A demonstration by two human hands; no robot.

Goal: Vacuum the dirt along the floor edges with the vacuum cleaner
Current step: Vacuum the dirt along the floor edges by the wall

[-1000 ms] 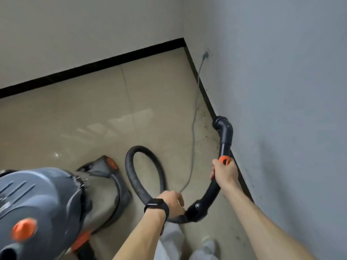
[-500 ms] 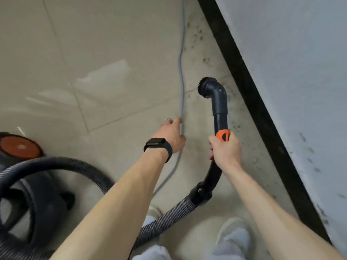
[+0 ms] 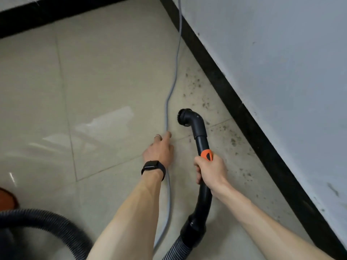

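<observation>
At the bottom of the frame the ribbed hose (image 3: 47, 222) curves in from the lower left. The vacuum cleaner (image 3: 5, 197) itself shows only as an orange sliver at the left edge. Just right of bottom centre, the hose joins the black wand (image 3: 203, 199).

The right hand (image 3: 210, 171) has its fingers wrapped tight round the wand below the orange switch (image 3: 206, 154). The left hand (image 3: 159, 151), a watch (image 3: 153, 167) on its wrist, reaches forward with fingers fairly straight and close together. Its fingertip touches the grey cable (image 3: 167, 113), which runs up the middle of the frame toward the top.

Beyond both hands the round brush nozzle (image 3: 185, 117) sits at centre frame, facing left toward the cable and away from the dirt. The dark specks of dirt (image 3: 232, 141) lie to its right, scattered on the floor (image 3: 103, 81) beside the black skirting (image 3: 244, 117) under the wall (image 3: 281, 72).

The chief risk appears to be the cable. It lies near the brush, so suction or a careless sweep could snag it or drag it through the dirt. Moving it one-handed may also tug on the end that runs out of the top of the frame. And with the nozzle turned the wrong way, a pass along the edge would probably miss the specks hard against the skirting.
</observation>
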